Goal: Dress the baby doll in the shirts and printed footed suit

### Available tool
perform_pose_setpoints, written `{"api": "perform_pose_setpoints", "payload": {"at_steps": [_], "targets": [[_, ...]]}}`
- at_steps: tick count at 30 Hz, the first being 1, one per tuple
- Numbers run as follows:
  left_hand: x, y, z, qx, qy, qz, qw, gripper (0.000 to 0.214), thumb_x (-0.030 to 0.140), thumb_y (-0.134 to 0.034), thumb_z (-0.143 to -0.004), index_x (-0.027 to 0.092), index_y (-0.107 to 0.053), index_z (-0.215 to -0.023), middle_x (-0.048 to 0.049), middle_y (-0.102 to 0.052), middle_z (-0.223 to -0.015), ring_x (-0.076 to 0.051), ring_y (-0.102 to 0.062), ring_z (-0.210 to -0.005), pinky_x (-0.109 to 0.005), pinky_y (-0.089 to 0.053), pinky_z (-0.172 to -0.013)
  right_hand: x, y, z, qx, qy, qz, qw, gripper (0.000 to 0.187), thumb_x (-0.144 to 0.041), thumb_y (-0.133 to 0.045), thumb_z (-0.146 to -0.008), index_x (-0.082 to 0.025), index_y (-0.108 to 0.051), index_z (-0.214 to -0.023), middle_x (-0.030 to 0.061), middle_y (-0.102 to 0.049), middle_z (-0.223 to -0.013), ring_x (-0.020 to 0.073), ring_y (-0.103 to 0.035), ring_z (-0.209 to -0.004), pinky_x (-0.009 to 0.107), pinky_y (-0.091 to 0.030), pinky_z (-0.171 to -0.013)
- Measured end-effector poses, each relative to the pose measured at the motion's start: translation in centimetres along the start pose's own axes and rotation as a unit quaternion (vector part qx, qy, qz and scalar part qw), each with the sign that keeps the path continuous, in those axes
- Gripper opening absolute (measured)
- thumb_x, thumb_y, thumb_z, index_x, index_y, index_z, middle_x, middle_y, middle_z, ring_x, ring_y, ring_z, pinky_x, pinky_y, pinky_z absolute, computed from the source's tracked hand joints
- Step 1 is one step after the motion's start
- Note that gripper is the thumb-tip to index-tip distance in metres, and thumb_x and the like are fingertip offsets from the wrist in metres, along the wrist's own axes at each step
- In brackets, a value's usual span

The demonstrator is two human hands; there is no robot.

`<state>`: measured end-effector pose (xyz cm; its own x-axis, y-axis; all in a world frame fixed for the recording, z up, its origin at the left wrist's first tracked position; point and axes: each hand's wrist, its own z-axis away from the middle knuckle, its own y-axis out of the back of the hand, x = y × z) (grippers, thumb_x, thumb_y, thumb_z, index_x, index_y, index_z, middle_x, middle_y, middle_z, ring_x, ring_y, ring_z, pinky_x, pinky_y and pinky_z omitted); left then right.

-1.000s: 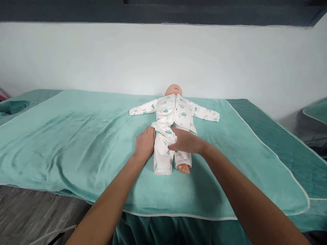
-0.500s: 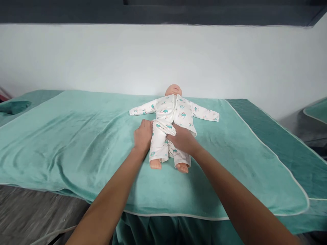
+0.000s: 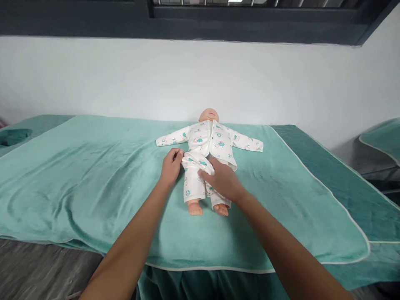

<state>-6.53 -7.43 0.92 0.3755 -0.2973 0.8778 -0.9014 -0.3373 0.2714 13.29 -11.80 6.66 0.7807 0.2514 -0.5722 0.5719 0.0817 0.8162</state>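
A baby doll [image 3: 208, 114] lies on its back on a green blanket, head toward the wall, arms spread. It wears a white printed jacket [image 3: 200, 135] and matching pants [image 3: 193, 183], with both feet bare. My left hand [image 3: 171, 166] pinches the waist edge of the pants at the doll's left-of-picture hip and draws the cloth a little outward. My right hand [image 3: 223, 177] is closed on the front of the waistband, thumb on top, its other fingers partly hidden under the cloth. The jacket's lower edge lies open above that hand.
The light green blanket [image 3: 103, 175] covers a bed with darker green cloth [image 3: 331, 179] at its right. Behind stands a white wall [image 3: 156, 79] under a dark window frame [image 3: 250, 27]. Grey floor [image 3: 40, 266] shows at lower left, and another green-covered surface [image 3: 383, 139] at far right.
My left hand has shifted slightly left, pulling the waist edge out from the hip. The doll's leg on that side has moved a bit. The view has tilted up, showing window bars.
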Motion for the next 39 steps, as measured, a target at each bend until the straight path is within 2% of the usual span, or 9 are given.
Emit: {"api": "perform_pose_setpoints", "payload": {"at_steps": [5,8,12,15,18,24,31,35,39], "targets": [[0.5,0.7,0.6,-0.096,0.076,0.137,0.983,0.051,0.054,-0.057,-0.089,0.019,-0.039,-0.057,0.0045,-0.032,-0.056,-0.01,-0.03,-0.055,-0.026,-0.023,-0.053,0.4,1.2,1.3,0.007,0.081,-0.146,0.986,0.029,-0.048,-0.065,-0.088,-0.025,-0.058,-0.104,0.0014,-0.068,-0.102,0.0202,-0.061,-0.092,0.032,-0.044,-0.077],[0.5,0.7,1.0,-0.132,0.109,0.145,0.975,0.057,0.057,-0.059,-0.086,0.019,-0.035,-0.052,0.0047,-0.029,-0.053,-0.009,-0.026,-0.053,-0.027,-0.019,-0.051,1.2,2.6,0.7,0.055,0.106,-0.243,0.963,0.024,-0.047,-0.058,-0.093,-0.024,-0.059,-0.098,0.0,-0.062,-0.089,0.016,-0.055,-0.081,0.029,-0.043,-0.072],[0.7,0.2,0.7,-0.09,0.089,0.125,0.984,0.046,0.045,-0.069,-0.081,0.018,-0.043,-0.056,0.0044,-0.037,-0.057,-0.009,-0.034,-0.056,-0.025,-0.026,-0.054,3.0,3.7,-2.2,0.171,0.073,-0.273,0.944,0.022,-0.045,-0.056,-0.093,-0.023,-0.057,-0.092,-0.0014,-0.054,-0.079,0.0143,-0.048,-0.07,0.029,-0.041,-0.066],[0.8,-0.3,0.2,-0.056,0.067,0.121,0.989,0.02,0.033,-0.075,-0.075,0.019,-0.061,-0.077,0.0023,-0.055,-0.073,-0.012,-0.049,-0.068,-0.025,-0.038,-0.064,4.6,2.6,-4.7,0.192,0.08,-0.152,0.966,0.026,-0.041,-0.071,-0.082,-0.023,-0.056,-0.093,-0.0001,-0.055,-0.085,0.0162,-0.05,-0.074,0.03,-0.041,-0.068],[1.0,-0.6,-0.5,-0.098,0.026,0.101,0.99,0.022,0.029,-0.073,-0.075,0.022,-0.065,-0.095,-0.0017,-0.06,-0.092,-0.016,-0.057,-0.085,-0.028,-0.045,-0.077,5.6,0.8,-6.0,0.173,0.116,-0.033,0.978,0.031,-0.035,-0.078,-0.074,-0.023,-0.053,-0.088,0.0036,-0.057,-0.094,0.0209,-0.056,-0.089,0.03,-0.041,-0.071],[3.5,-1.1,-2.2,-0.208,-0.097,-0.093,0.969,0.028,0.028,-0.069,-0.083,0.028,-0.064,-0.111,-0.0067,-0.057,-0.122,-0.025,-0.05,-0.121,-0.039,-0.043,-0.104,5.7,0.3,-5.5,0.165,0.13,0.048,0.977,0.005,-0.024,-0.058,-0.088,-0.023,-0.054,-0.087,0.0037,-0.06,-0.09,0.0195,-0.055,-0.082,0.029,-0.037,-0.066],[5.4,-2.9,-3.7,-0.209,-0.285,-0.318,0.88,0.023,0.031,-0.056,-0.094,0.024,-0.064,-0.113,-0.0055,-0.064,-0.105,-0.024,-0.055,-0.098,-0.037,-0.045,-0.086,6.4,0.8,-4.8,0.167,0.175,-0.015,0.97,0.023,-0.037,-0.047,-0.099,-0.022,-0.056,-0.084,0.0021,-0.059,-0.075,0.0166,-0.052,-0.069,0.028,-0.037,-0.064],[3.8,-3.9,-4.1,-0.145,-0.253,-0.273,0.917,0.023,0.034,-0.048,-0.098,0.022,-0.068,-0.095,-0.0038,-0.064,-0.089,-0.019,-0.057,-0.086,-0.031,-0.044,-0.077,5.9,0.4,-5.5,0.184,0.121,-0.025,0.975,0.022,-0.042,-0.052,-0.096,-0.022,-0.061,-0.091,-0.0004,-0.061,-0.069,0.0143,-0.05,-0.06,0.027,-0.033,-0.059],[2.2,-4.4,-4.0,-0.001,-0.096,-0.076,0.993,0.019,0.04,-0.056,-0.094,0.022,-0.062,-0.091,0.0,-0.062,-0.082,-0.015,-0.057,-0.076,-0.026,-0.045,-0.07,5.2,0.2,-6.0,0.2,0.063,-0.025,0.977,0.022,-0.042,-0.053,-0.094,-0.023,-0.062,-0.088,-0.0022,-0.059,-0.063,0.0137,-0.049,-0.056,0.027,-0.031,-0.057]]}}
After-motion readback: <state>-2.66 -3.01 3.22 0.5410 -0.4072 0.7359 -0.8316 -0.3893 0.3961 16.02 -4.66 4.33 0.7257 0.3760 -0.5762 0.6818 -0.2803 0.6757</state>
